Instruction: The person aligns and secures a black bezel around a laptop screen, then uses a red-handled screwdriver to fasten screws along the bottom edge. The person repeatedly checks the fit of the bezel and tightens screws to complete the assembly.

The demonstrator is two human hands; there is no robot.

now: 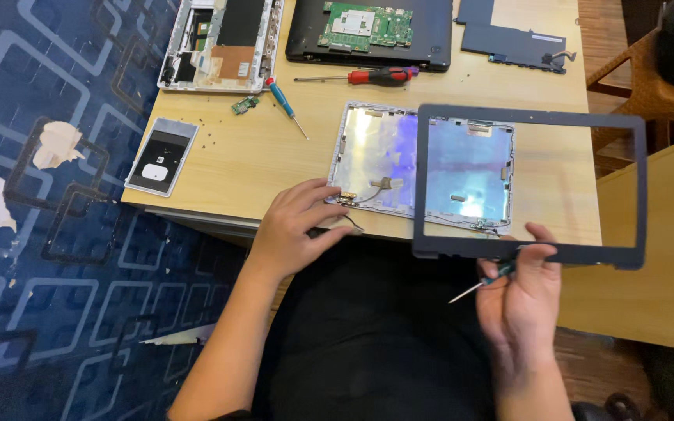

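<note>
Head view: right hand lifts bezel frame past table edge.

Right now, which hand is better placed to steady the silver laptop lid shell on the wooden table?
Left hand: it rests at the silver lid shell's near corner. Right hand holds the dark bezel frame and a small screwdriver.
</note>
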